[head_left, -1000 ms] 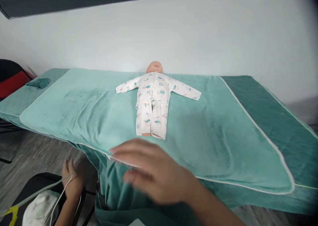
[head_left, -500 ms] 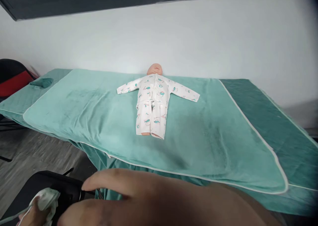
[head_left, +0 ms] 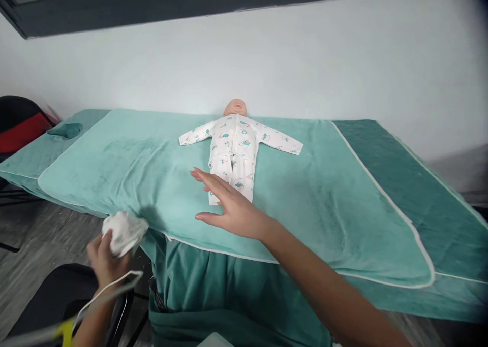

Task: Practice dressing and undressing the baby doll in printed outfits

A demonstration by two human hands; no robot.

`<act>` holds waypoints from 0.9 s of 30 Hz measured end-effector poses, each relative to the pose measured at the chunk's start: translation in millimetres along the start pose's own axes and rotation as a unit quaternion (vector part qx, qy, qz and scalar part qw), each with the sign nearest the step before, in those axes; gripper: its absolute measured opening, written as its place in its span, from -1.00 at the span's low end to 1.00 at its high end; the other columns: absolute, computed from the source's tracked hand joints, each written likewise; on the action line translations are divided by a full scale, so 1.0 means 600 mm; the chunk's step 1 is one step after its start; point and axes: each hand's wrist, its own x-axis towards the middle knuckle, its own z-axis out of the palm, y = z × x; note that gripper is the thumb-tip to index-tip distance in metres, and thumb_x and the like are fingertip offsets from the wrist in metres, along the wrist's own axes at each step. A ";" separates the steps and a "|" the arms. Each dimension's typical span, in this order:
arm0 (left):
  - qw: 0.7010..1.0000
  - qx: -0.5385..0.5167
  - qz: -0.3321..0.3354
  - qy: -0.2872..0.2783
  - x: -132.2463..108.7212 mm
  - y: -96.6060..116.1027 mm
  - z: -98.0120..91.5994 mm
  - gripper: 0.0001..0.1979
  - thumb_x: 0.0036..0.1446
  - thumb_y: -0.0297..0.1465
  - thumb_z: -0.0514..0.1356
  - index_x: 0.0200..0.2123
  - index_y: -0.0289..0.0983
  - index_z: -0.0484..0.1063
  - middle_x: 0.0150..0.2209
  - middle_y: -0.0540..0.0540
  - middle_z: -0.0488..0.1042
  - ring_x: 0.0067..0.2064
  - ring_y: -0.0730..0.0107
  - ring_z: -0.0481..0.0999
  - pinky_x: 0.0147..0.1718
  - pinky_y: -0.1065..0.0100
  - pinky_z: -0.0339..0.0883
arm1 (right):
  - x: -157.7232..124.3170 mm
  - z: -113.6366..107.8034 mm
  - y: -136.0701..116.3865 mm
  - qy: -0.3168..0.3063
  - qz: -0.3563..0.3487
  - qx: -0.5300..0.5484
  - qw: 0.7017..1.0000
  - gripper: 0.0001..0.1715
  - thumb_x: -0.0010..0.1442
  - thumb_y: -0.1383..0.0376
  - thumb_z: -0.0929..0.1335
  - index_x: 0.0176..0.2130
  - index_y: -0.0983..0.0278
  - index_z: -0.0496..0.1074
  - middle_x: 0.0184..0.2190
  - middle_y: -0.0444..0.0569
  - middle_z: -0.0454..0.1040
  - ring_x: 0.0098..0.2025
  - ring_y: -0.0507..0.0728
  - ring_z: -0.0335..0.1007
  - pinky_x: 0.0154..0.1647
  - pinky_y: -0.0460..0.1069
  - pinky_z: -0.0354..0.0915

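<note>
A baby doll (head_left: pixel 234 107) lies on its back on the green bed, its arms spread. It wears a white printed top (head_left: pixel 244 136) and matching trousers (head_left: pixel 243 176). By the near edge of the bed, my left hand (head_left: pixel 109 255) is closed around a crumpled white cloth (head_left: pixel 124 232), whose exact kind I cannot make out. My right hand (head_left: pixel 232 204) reaches over the doll's lower legs with fingers stretched and thumb apart, holding nothing. It hides part of the trouser legs.
A light green blanket (head_left: pixel 305 210) with white piping covers the bed, which stands against a white wall (head_left: pixel 267 57). Below my left hand is a black chair (head_left: pixel 57 291). Another chair, black and red (head_left: pixel 25 131), stands at the far left. A pale cord (head_left: pixel 102 288) runs along my left forearm.
My left hand has lifted the white cloth from above the black chair up to the bed's edge. My right hand has moved forward from the bottom of view to over the doll's legs.
</note>
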 end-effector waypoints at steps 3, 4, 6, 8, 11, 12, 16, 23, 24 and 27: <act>0.988 -0.135 0.058 0.054 0.076 0.154 0.067 -0.24 -0.22 -0.24 0.39 0.16 -0.13 0.42 0.04 -0.15 0.47 0.10 -0.13 0.51 0.14 -0.19 0.40 | 0.020 0.034 0.039 -0.020 0.028 0.019 0.999 0.27 0.20 0.04 0.51 0.51 -0.13 -0.32 0.56 -0.12 -0.17 0.57 0.25 -0.21 0.54 0.26 -0.02; 0.978 -0.195 0.062 0.048 0.096 0.206 0.084 -0.27 -0.21 -0.27 0.40 0.13 -0.19 0.42 0.02 -0.15 0.48 0.10 -0.04 0.51 0.16 -0.09 0.40 | 0.025 0.041 0.047 -0.017 0.035 0.027 0.999 0.33 0.15 0.02 0.53 0.52 -0.11 -0.34 0.56 -0.12 -0.23 0.58 0.25 -0.30 0.56 0.25 -0.09; 0.949 -0.313 0.018 0.018 0.127 0.301 0.108 -0.29 -0.22 -0.31 0.43 0.09 -0.21 0.42 0.03 -0.13 0.49 0.09 0.10 0.51 0.15 0.09 0.40 | 0.032 0.045 0.058 0.008 0.058 0.059 0.997 0.43 0.07 -0.01 0.58 0.53 -0.05 -0.33 0.57 -0.08 -0.28 0.58 0.27 -0.34 0.57 0.24 -0.14; 0.889 -0.453 -0.054 -0.045 0.145 0.375 0.124 -0.28 -0.19 -0.36 0.43 0.12 -0.19 0.39 0.04 -0.11 0.52 0.04 0.20 0.54 0.06 0.24 0.45 | 0.036 0.040 0.063 0.049 0.080 0.111 0.989 0.49 0.00 0.01 0.61 0.53 0.02 -0.30 0.56 -0.01 -0.20 0.57 0.28 -0.25 0.56 0.22 -0.10; 0.771 -0.616 -0.104 -0.125 0.157 0.448 0.144 -0.33 -0.16 -0.43 0.38 0.10 -0.18 0.40 -0.01 -0.07 0.56 -0.03 0.25 0.58 -0.07 0.33 0.48 | 0.036 0.025 0.063 0.129 0.086 0.163 0.974 0.45 -0.02 0.07 0.62 0.52 0.06 -0.21 0.51 0.02 0.01 0.53 0.26 -0.06 0.54 0.20 -0.01; 0.745 -0.641 -0.111 -0.145 0.158 0.464 0.150 -0.35 -0.14 -0.44 0.37 0.10 -0.16 0.40 -0.01 -0.05 0.56 -0.05 0.27 0.59 -0.08 0.33 0.48 | 0.035 0.020 0.062 0.158 0.088 0.166 0.969 0.42 -0.02 0.10 0.62 0.52 0.07 -0.18 0.49 0.02 0.07 0.51 0.25 -0.01 0.53 0.19 0.02; 0.716 -0.664 -0.110 -0.187 0.160 0.504 0.169 -0.38 -0.04 -0.43 0.34 0.15 -0.13 0.37 0.05 -0.04 0.55 0.03 0.24 0.58 0.03 0.27 0.46 | 0.031 0.009 0.069 0.241 0.125 0.149 0.951 0.28 -0.04 0.16 0.61 0.47 0.12 0.01 0.36 0.04 0.31 0.41 0.26 0.22 0.45 0.21 0.19; 0.736 -0.643 -0.081 -0.195 0.159 0.517 0.187 -0.36 0.07 -0.37 0.30 0.24 -0.15 0.30 0.19 -0.13 0.47 0.20 0.17 0.51 0.20 0.17 0.39 | 0.037 0.009 0.085 0.299 0.139 0.095 0.939 0.03 -0.03 0.24 0.56 0.36 0.12 0.24 0.28 0.01 0.41 0.34 0.28 0.32 0.41 0.22 0.26; 0.740 -0.638 -0.081 -0.197 0.158 0.516 0.191 -0.36 0.08 -0.37 0.29 0.25 -0.14 0.28 0.20 -0.12 0.46 0.20 0.17 0.50 0.20 0.17 0.39 | 0.039 0.009 0.085 0.302 0.134 0.097 0.939 0.02 -0.01 0.25 0.54 0.36 0.10 0.22 0.30 0.00 0.40 0.34 0.25 0.33 0.40 0.20 0.28; 0.750 -0.618 -0.073 -0.225 0.156 0.509 0.198 -0.35 0.13 -0.32 0.30 0.29 -0.10 0.26 0.23 -0.11 0.44 0.24 0.16 0.46 0.24 0.15 0.36 | 0.038 0.000 0.087 0.305 0.123 0.092 0.940 0.00 0.03 0.28 0.50 0.37 0.06 0.18 0.32 -0.03 0.37 0.31 0.22 0.36 0.35 0.16 0.32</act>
